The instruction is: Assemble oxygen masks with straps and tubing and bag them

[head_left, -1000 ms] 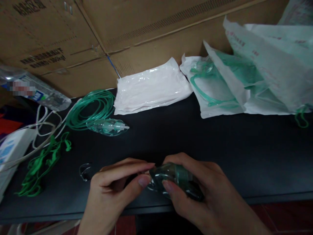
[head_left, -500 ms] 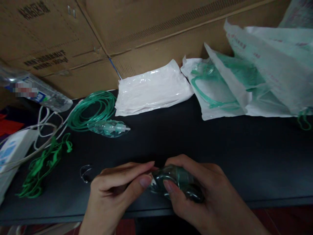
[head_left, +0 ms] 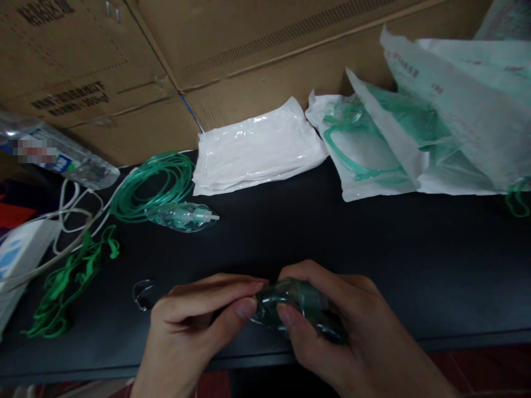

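A clear green-tinted oxygen mask [head_left: 282, 301] is held between my hands above the front of the black table. My right hand [head_left: 332, 315] wraps round its body, thumb on the near side and fingers over the far side. At its left end, my left hand [head_left: 207, 315] pinches the edge between thumb and fingers; whatever small part lies there is hidden. A second mask [head_left: 182, 216] rests further back on the left, beside a coil of green tubing [head_left: 153, 185]. Left of my left hand lies a small thin clear loop [head_left: 143, 293].
Green elastic straps [head_left: 68, 287] lie at the left near white cords [head_left: 78, 213] and a white box [head_left: 20, 260]. A plastic bottle [head_left: 62, 155] leans at the back left. White packets [head_left: 257, 149] and bagged masks [head_left: 369, 149] stand before cardboard boxes [head_left: 249, 44].
My left fingertips have closed further on the mask's edge, covering a pale bit that showed before. The right hand keeps its hold. The view has shifted slightly.
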A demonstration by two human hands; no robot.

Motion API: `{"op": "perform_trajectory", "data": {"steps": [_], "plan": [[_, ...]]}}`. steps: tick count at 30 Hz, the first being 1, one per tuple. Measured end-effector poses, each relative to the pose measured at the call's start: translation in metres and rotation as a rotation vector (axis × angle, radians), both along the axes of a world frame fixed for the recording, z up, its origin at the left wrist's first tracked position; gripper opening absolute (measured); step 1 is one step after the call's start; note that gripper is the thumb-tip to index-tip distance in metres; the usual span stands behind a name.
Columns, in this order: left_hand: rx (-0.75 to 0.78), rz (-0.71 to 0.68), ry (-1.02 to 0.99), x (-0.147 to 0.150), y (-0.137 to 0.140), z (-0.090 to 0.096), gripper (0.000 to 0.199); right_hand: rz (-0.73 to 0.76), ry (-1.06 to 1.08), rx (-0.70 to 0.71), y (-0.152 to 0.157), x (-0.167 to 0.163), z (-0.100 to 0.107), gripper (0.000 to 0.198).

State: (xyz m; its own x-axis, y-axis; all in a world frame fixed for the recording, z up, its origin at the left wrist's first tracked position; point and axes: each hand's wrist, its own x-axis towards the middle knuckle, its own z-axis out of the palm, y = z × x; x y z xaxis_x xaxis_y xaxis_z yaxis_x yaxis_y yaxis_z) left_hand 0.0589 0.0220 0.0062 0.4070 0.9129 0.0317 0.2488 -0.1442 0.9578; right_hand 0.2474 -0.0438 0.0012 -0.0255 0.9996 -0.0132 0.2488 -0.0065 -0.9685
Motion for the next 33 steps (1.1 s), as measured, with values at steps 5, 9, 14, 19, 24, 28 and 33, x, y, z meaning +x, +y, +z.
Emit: {"op": "perform_trajectory", "data": {"steps": [5,9,14,19,24,28,33], "plan": [[-0.030,0.061,-0.020,0.002,-0.001,0.001,0.027,-0.005,0.024,0.031,0.000,0.000,0.001,0.012],[-0.087,0.097,-0.032,0.002,-0.002,0.001,0.021,0.012,0.049,0.089,0.000,0.000,0.001,0.021],[-0.138,0.185,-0.044,0.006,-0.001,0.004,0.018,0.026,0.069,0.148,0.002,0.000,-0.003,0.033],[-0.168,0.234,-0.063,0.008,-0.001,0.002,0.022,-0.071,0.059,0.219,0.003,-0.005,-0.008,0.029],[-0.171,0.205,-0.110,0.010,-0.010,-0.007,0.031,-0.106,0.033,0.283,0.002,-0.009,-0.015,0.026],[-0.192,0.262,-0.197,0.018,-0.021,-0.005,0.043,-0.124,-0.042,0.449,0.002,-0.011,-0.016,0.043],[-0.394,0.204,-0.217,0.025,-0.032,0.007,0.053,-0.164,-0.165,0.536,-0.005,-0.012,-0.010,0.040]]}}
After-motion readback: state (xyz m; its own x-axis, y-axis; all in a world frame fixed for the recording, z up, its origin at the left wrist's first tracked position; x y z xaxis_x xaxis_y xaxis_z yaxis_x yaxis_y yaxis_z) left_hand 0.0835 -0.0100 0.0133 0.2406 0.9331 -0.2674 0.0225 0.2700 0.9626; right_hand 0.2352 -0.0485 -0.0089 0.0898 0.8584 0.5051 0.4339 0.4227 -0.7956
